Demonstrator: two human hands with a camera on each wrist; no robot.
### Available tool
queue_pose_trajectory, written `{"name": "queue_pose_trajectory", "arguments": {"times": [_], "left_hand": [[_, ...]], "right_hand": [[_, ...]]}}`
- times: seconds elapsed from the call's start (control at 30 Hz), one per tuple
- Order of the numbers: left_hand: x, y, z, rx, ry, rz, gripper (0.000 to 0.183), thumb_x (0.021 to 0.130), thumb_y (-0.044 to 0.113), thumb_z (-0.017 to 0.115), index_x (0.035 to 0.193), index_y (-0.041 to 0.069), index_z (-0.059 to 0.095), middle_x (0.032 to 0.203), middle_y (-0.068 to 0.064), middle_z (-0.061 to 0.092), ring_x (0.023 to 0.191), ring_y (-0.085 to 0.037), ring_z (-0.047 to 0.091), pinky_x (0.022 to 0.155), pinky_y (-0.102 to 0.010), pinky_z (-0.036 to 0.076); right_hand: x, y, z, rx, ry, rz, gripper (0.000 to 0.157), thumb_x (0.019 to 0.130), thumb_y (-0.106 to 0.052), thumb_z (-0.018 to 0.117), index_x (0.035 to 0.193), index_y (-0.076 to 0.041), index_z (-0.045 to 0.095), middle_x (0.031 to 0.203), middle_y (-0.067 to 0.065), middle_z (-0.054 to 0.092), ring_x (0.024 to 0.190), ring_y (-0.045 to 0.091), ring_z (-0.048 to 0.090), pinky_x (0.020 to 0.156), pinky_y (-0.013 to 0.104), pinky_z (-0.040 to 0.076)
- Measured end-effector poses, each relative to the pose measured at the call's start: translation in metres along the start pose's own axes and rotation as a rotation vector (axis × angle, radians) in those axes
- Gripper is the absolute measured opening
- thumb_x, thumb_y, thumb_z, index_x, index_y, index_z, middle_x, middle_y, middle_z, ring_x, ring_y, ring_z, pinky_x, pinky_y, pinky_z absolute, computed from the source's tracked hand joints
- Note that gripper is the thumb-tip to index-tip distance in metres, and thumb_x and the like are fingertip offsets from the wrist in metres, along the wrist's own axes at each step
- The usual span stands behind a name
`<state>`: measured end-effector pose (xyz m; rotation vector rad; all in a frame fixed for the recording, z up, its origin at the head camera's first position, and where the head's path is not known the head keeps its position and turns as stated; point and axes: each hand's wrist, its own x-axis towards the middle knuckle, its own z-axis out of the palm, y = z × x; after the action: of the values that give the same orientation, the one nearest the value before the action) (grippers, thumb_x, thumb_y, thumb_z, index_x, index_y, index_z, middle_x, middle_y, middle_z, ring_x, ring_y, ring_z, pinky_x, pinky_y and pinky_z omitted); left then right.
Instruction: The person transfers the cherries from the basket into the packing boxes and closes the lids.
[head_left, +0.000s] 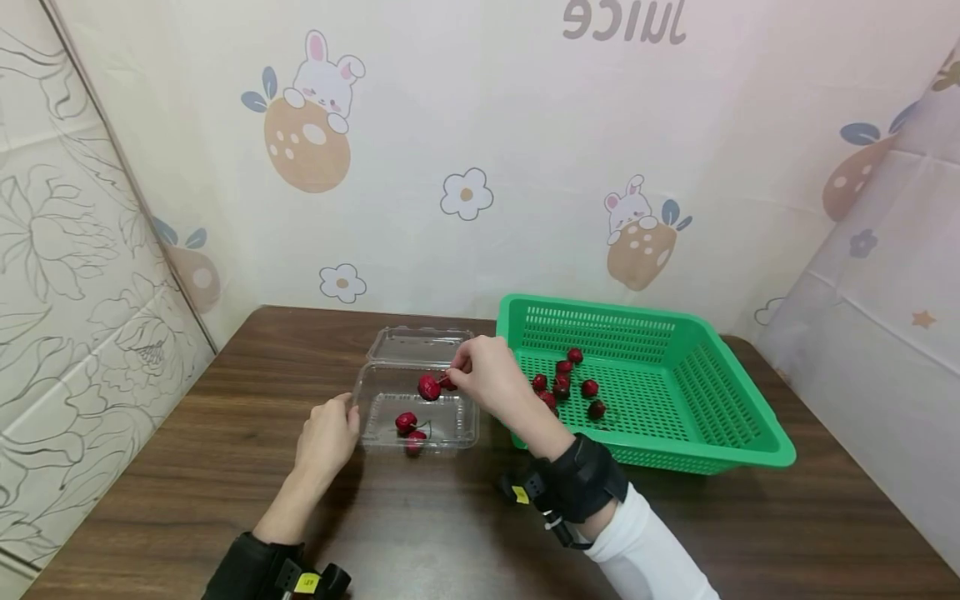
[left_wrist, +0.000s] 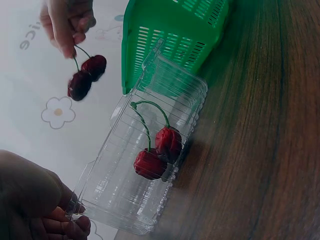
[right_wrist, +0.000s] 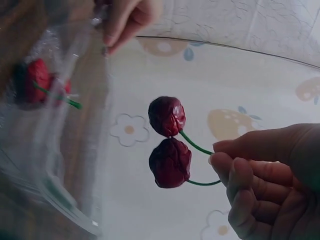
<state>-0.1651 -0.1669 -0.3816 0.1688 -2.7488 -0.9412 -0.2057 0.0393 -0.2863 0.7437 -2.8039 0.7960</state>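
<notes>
A pair of dark red cherries [right_wrist: 169, 164] on green stems hangs from my right hand [head_left: 491, 377], whose thumb and fingers pinch the stems. The pair hangs over a clear plastic box [head_left: 367, 417] with its lid [head_left: 420, 343] folded back. Inside the box lies another pair of cherries [left_wrist: 150, 164], joined by a green stem. My left hand [head_left: 327, 433] grips the box's left rim between thumb and fingers, as the left wrist view shows.
To the right stands a green plastic basket [head_left: 720, 454] with slotted sides, close beside the box. Several cherries [head_left: 589, 388] lie in its left part. All stand on a dark wooden table [head_left: 247, 400] against a patterned wall covering [head_left: 405, 250].
</notes>
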Motion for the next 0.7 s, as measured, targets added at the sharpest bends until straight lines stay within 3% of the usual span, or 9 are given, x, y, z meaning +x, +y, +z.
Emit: {"name": "queue_pose_trajectory", "arguments": {"times": [0.37,0.6,0.7], "left_hand": [[0.000,0.000,0.000,0.012,0.011,0.013,0.033,0.086,0.006,0.047,0.112,-0.013,0.053,0.060,-0.011,0.054,0.043,-0.017,0.040,0.037,-0.031,0.033],[0.001,0.000,-0.001,0.025,0.027,0.026,0.032,0.085,0.006,0.048,0.110,-0.013,0.054,0.091,-0.028,0.060,0.053,-0.025,0.049,0.043,-0.039,0.040],[0.001,0.000,-0.001,0.025,0.024,0.026,0.033,0.085,0.006,0.047,0.111,-0.013,0.054,0.093,-0.029,0.060,0.053,-0.025,0.048,0.043,-0.038,0.039]], "right_hand": [[0.001,0.003,0.034,-0.075,0.001,0.040,0.012,0.079,-0.009,0.063,0.067,-0.008,0.066,0.060,0.000,0.058,0.047,0.008,0.047,0.045,0.019,0.039],[0.004,0.006,0.046,-0.122,-0.022,0.094,0.012,0.079,-0.007,0.063,0.067,-0.006,0.065,0.058,0.001,0.056,0.045,0.009,0.047,0.044,0.021,0.038],[0.005,0.007,0.051,-0.156,-0.027,0.093,0.018,0.078,-0.007,0.063,0.060,-0.008,0.062,0.054,-0.001,0.053,0.044,0.009,0.045,0.043,0.022,0.036]]}}
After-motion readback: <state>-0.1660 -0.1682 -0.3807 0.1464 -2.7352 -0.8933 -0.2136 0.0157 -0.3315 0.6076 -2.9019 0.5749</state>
